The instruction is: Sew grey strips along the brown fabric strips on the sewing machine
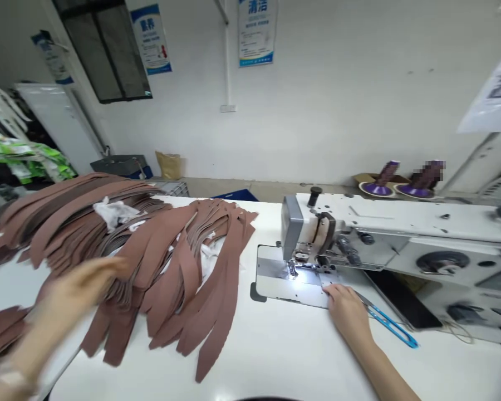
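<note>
My left hand [81, 287] is smeared by motion over the brown strips at the left; its fingers are too blurred to show a grip. Many curved brown strips [217, 320], seemingly leather or fabric, lie in overlapping bundles across the white table. My right hand [347, 306] rests with fingers lying on the right edge of the metal needle plate [271, 287], and I see nothing held in it. Right beside that hand lie blue-handled thread snips [392, 327], their blade end partly hidden by it. The white sewing machine [401, 220] stands behind, its lamp lighting the needle area.
A dark flat phone-like slab [404, 301] lies under the machine arm. White scraps [113, 214] sit among the strips. Two purple thread cones [378, 186] stand behind the machine. Further back are a grey box [119, 163] and a brown bag [168, 166] near the wall.
</note>
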`<state>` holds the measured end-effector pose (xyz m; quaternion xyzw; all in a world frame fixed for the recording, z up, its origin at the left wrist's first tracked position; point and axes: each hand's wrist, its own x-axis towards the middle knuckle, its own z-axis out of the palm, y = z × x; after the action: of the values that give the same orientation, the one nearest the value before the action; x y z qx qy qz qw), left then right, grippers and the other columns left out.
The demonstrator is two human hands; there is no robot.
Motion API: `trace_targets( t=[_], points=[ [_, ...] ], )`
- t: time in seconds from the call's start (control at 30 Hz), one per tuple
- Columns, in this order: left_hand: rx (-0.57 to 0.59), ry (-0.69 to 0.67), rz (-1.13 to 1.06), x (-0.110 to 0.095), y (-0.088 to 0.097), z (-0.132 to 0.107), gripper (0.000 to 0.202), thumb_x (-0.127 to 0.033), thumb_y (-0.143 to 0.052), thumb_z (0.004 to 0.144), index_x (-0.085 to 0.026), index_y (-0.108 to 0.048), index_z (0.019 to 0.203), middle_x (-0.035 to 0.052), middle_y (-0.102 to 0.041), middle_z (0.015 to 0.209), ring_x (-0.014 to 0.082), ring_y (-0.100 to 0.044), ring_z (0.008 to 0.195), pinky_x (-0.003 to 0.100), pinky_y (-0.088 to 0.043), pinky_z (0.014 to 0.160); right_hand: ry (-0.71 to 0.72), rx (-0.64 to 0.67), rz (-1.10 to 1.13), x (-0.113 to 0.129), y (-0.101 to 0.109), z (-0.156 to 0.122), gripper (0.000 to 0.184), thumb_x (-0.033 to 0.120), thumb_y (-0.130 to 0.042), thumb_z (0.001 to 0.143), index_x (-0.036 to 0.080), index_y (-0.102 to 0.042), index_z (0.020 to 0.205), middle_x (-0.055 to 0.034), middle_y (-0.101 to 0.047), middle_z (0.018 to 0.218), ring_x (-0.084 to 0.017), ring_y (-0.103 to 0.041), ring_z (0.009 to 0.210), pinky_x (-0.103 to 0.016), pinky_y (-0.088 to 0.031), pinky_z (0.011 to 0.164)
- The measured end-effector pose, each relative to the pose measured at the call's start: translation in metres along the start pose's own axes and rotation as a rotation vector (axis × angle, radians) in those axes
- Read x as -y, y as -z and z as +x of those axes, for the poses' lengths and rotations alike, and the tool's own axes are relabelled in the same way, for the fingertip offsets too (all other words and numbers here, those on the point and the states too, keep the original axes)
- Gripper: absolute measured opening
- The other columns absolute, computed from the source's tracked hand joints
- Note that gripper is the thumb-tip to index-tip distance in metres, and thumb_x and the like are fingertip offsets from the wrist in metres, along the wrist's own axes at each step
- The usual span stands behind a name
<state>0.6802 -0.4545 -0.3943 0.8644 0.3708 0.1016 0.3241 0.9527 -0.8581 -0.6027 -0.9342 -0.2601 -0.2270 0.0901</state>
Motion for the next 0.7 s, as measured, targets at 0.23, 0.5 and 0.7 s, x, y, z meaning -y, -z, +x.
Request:
trace_targets(
  t=[0.23, 0.5, 0.7],
  points=[
    [0.086, -0.450, 0.772, -0.071, -0.199, 0.019, 0.049, -0.008, -0.043, 0.089, -0.005, -0.050, 0.137, 0.0256, -0.054, 0.136, 0.0340, -0.056, 0.119, 0.046, -0.049, 0.095, -0.046, -0.028, 0.074, 0.002, 0.006, 0.004, 0.032, 0.000, -0.045, 0.083, 0.018, -0.071, 0.088, -0.0053, -0.068, 0.089, -0.023, -0.058, 0.086, -0.032, -0.043, 0.079],
    [0.129, -0.349, 0.580, -0.066, -0.174, 0.068, 0.049, -0.003, -0.036, 0.087, -0.006, -0.054, 0.133, 0.0160, -0.064, 0.124, 0.0236, -0.060, 0.115, 0.031, -0.046, 0.096, -0.082, -0.030, 0.065, 0.000, 0.007, 0.008, 0.031, -0.004, -0.046, 0.080, 0.018, -0.069, 0.082, -0.0058, -0.067, 0.084, -0.023, -0.058, 0.081, -0.032, -0.044, 0.071],
    [0.295, -0.430, 0.631, -0.107, -0.160, 0.019, 0.057, 0.004, -0.028, 0.083, -0.011, -0.055, 0.131, 0.0172, -0.067, 0.116, 0.0288, -0.064, 0.107, 0.043, -0.051, 0.090, 0.216, -0.259, 0.066, 0.030, 0.017, 0.001, 0.028, 0.007, -0.042, 0.092, 0.010, -0.064, 0.110, -0.0142, -0.067, 0.099, -0.026, -0.059, 0.090, -0.038, -0.049, 0.078]
  ],
)
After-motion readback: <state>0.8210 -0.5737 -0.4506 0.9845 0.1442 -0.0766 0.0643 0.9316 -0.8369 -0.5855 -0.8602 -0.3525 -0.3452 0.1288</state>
